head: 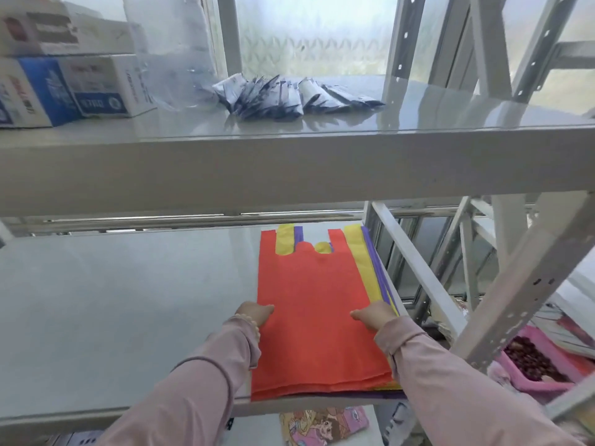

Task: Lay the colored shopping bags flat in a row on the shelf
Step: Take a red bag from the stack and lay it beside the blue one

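Observation:
A stack of flat shopping bags lies at the right end of the lower shelf (128, 300). The red bag (315, 297) is on top, handles pointing away from me. A yellow bag (355, 252) and a purple bag (375, 262) show from under its right side and between its handles. My left hand (256, 313) holds the red bag's left edge, thumb on top. My right hand (375, 317) grips the right side near the stack's edge, its thumb lying on the red fabric and its fingers hidden.
The upper shelf (289, 175) juts out just above the bags, carrying boxes (64, 88) and dark sachets (289, 98). Slanted metal uprights (415, 268) stand right of the stack. A pink tray (541, 358) sits lower right. The lower shelf's left part is bare.

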